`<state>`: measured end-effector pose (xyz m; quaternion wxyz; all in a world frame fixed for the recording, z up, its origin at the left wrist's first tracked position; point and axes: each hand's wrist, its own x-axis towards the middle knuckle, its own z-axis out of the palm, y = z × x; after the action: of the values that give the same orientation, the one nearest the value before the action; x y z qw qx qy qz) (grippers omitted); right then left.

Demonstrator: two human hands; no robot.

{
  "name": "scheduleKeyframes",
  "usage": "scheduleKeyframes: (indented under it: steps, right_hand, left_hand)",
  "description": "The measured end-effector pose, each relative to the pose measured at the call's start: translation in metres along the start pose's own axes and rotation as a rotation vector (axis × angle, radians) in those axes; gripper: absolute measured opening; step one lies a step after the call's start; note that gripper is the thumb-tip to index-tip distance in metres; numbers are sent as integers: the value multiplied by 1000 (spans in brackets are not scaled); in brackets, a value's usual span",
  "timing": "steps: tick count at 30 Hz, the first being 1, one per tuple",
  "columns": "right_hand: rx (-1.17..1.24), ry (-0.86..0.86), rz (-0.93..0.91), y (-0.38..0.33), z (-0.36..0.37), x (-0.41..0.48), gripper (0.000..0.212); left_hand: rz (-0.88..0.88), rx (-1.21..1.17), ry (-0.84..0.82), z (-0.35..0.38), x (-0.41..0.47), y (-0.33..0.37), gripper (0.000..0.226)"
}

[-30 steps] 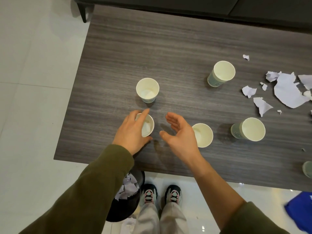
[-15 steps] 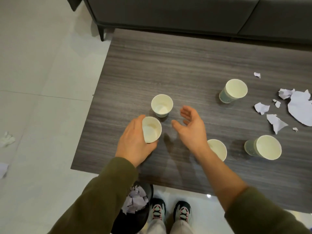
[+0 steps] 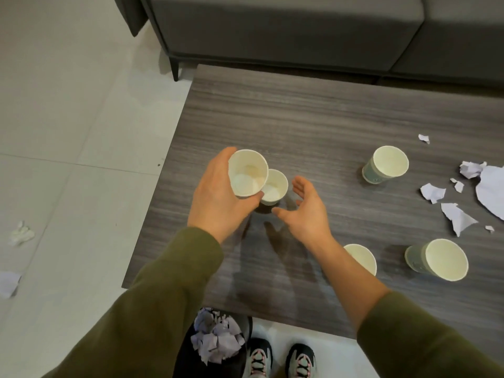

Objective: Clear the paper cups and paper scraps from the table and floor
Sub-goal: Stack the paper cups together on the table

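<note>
My left hand [image 3: 218,197] grips a white paper cup [image 3: 246,173], lifted and held just above and left of a second cup [image 3: 275,188] that stands on the dark wood table [image 3: 313,115]. My right hand [image 3: 306,211] hovers open just right of that standing cup, holding nothing. Three more cups stand to the right: one far right at the back [image 3: 387,165], one partly behind my right forearm [image 3: 362,257], one tilted near the front right [image 3: 439,259]. Torn paper scraps [image 3: 458,216] lie at the table's right side.
A black bin [image 3: 215,342] with crumpled paper stands by my feet under the table's front edge. Paper scraps lie on the tiled floor at the left [image 3: 21,233] and lower left [image 3: 8,282]. A grey sofa [image 3: 286,28] runs along behind the table.
My left hand has lifted its cup off the table and carried it up to the cup behind. My right hand has moved forward beside that standing cup.
</note>
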<state>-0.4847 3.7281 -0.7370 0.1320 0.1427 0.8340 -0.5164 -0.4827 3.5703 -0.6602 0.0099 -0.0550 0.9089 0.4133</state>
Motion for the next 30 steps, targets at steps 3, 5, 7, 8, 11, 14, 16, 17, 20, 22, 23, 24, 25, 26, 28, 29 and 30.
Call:
scheduleKeyframes:
  steps: [3, 5, 7, 8, 11, 14, 16, 17, 20, 22, 23, 24, 25, 26, 28, 29, 30]
  right_hand:
    - [29, -14, -9, 1, 2, 7, 91]
    - [41, -28, -20, 1, 3, 11, 93]
    - [44, -43, -26, 2, 4, 15, 95]
    - [43, -51, -27, 3, 4, 16, 95]
    - [34, -70, -17, 8, 3, 19, 94]
    - [58, -88, 5, 11, 3, 19, 93]
    - [79, -97, 15, 12, 4, 19, 93]
    - [89, -101, 17, 12, 5, 19, 93]
    - [108, -101, 20, 13, 8, 19, 92]
    - [117, -97, 20, 15, 8, 19, 88]
    - [126, -92, 17, 16, 9, 20, 85]
    - [133, -84, 10, 18, 10, 20, 80]
    - [133, -74, 1, 20, 11, 20, 76]
    - [128, -67, -1, 22, 12, 19, 72]
    - [122, -68, 5, 26, 15, 17, 68]
    - [118, -73, 9, 28, 17, 15, 68]
    - [108, -77, 14, 29, 18, 13, 68]
  left_hand:
    - [-16, 3, -39, 14, 14, -2, 85]
    - [-4, 25, -91, 25, 21, -4, 83]
    - [4, 53, -132, 33, 25, -5, 82]
    - [8, 60, -143, 37, 27, -6, 81]
    - [22, 48, -142, 45, 30, -4, 80]
    - [37, 27, -112, 50, 29, -2, 81]
    - [38, 27, -119, 53, 28, -4, 79]
    - [34, 35, -125, 55, 27, -7, 78]
    - [28, 80, -138, 60, 26, -15, 75]
    - [38, 115, -167, 64, 26, -20, 77]
    - [41, 124, -183, 67, 26, -22, 78]
    - [42, 128, -195, 69, 26, -25, 79]
    - [39, 130, -207, 72, 25, -27, 80]
    - [32, 135, -223, 75, 25, -29, 83]
    - [0, 149, -268, 79, 23, -33, 92]
    - [-16, 155, -290, 81, 23, -35, 94]
    - [-27, 162, -308, 81, 22, -36, 92]
